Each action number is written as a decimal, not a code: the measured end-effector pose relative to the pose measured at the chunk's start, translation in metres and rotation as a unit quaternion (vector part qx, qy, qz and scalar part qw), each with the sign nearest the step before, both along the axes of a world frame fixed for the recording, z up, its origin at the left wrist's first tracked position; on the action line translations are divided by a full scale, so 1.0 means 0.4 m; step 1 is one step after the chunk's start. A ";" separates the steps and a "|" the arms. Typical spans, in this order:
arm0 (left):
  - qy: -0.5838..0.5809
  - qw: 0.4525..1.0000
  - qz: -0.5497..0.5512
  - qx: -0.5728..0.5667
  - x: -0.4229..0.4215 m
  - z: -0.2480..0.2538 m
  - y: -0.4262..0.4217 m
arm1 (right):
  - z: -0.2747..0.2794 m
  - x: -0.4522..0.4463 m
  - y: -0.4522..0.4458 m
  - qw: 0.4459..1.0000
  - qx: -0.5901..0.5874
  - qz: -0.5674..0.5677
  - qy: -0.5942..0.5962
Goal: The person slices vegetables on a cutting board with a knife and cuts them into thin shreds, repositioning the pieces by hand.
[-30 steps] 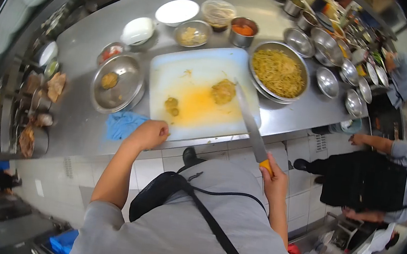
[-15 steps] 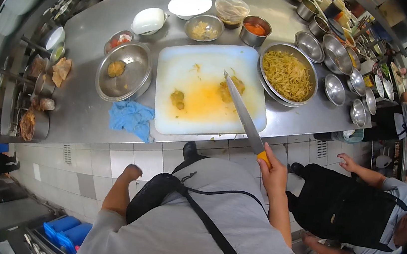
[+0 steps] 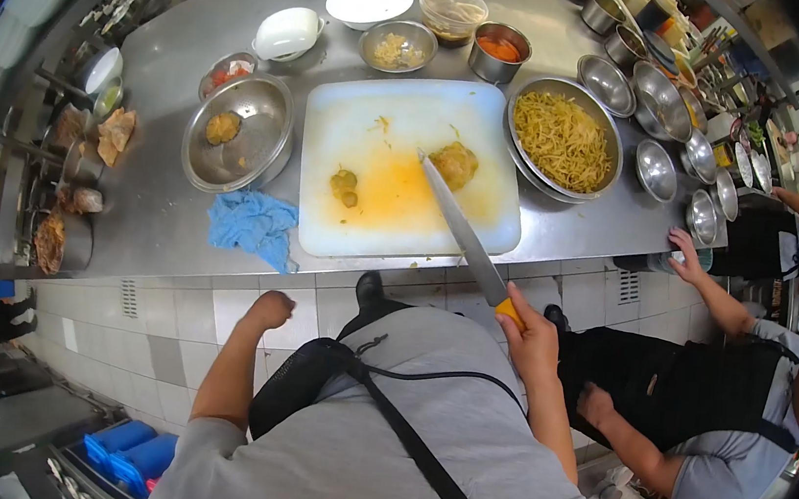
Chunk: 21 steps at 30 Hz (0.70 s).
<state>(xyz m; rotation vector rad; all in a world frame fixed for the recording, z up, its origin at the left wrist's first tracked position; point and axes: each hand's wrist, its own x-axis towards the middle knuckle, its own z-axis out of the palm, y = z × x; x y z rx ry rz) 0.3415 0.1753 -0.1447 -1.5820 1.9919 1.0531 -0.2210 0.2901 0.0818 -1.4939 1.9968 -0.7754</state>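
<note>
My right hand (image 3: pixel 532 343) grips the yellow handle of a large kitchen knife (image 3: pixel 466 230). Its blade slants over the white cutting board (image 3: pixel 341 115), with the tip just left of a browned, patty-like piece of food (image 3: pixel 454 164). A smaller greenish-brown clump (image 3: pixel 343 187) lies on the left of the board, and an orange stain spreads across the middle. My left hand (image 3: pixel 271 310) hangs in front of the counter, fingers curled, with nothing visible in it. Left of the board, a steel bowl (image 3: pixel 268 151) contains another browned piece (image 3: pixel 224 128).
A blue cloth (image 3: pixel 252 226) lies beside the board. To the right stands a bowl of yellowish shreds (image 3: pixel 561 142); several steel bowls (image 3: pixel 656 170) sit beyond. Behind are a white dish (image 3: pixel 370 2) and a pot (image 3: pixel 496 67) with orange contents. A co-worker (image 3: pixel 668 398) stands close at right.
The knife tip has shifted left, from over the browned piece to beside it. My left hand has risen slightly. The co-worker's hand has come to the counter's edge.
</note>
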 end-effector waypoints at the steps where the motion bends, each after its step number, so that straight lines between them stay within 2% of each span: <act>1: 0.082 0.982 0.108 0.132 -0.084 0.145 -0.042 | 0.000 0.004 -0.007 1.000 0.010 0.014 -0.014; 3: 0.143 0.978 0.048 0.143 -0.238 0.391 -0.123 | -0.001 0.014 -0.023 0.999 0.018 0.029 -0.028; 5: 0.311 0.944 0.107 0.038 -0.313 0.439 -0.188 | -0.011 0.027 -0.040 0.992 0.058 0.034 -0.105; 7: 0.320 0.913 0.141 -0.209 -0.420 0.500 -0.247 | -0.041 0.036 -0.056 0.984 0.097 0.034 -0.146; 9: 0.231 0.850 0.069 -0.469 -0.489 0.481 -0.295 | -0.091 0.040 -0.062 0.972 0.136 0.031 -0.187; 11: 0.214 0.863 0.084 -0.449 -0.516 0.413 -0.329 | -0.142 0.042 -0.066 0.966 0.134 0.037 -0.219; 13: 0.196 0.878 0.098 -0.426 -0.542 0.401 -0.327 | -0.126 0.048 -0.076 0.951 0.159 0.026 -0.263; 15: 0.241 0.884 0.059 -0.396 -0.565 0.398 -0.306 | -0.123 0.057 -0.081 0.933 0.187 0.015 -0.307; 17: 0.221 0.898 0.040 -0.378 -0.587 0.412 -0.276 | -0.130 0.064 -0.088 0.917 0.198 0.002 -0.345; 19: 0.168 0.873 0.037 -0.456 -0.600 0.423 -0.252 | -0.139 0.070 -0.096 0.914 0.186 0.013 -0.361; 21: 0.128 0.887 -0.008 -0.443 -0.601 0.440 -0.235 | -0.141 0.078 -0.110 0.910 0.171 0.023 -0.377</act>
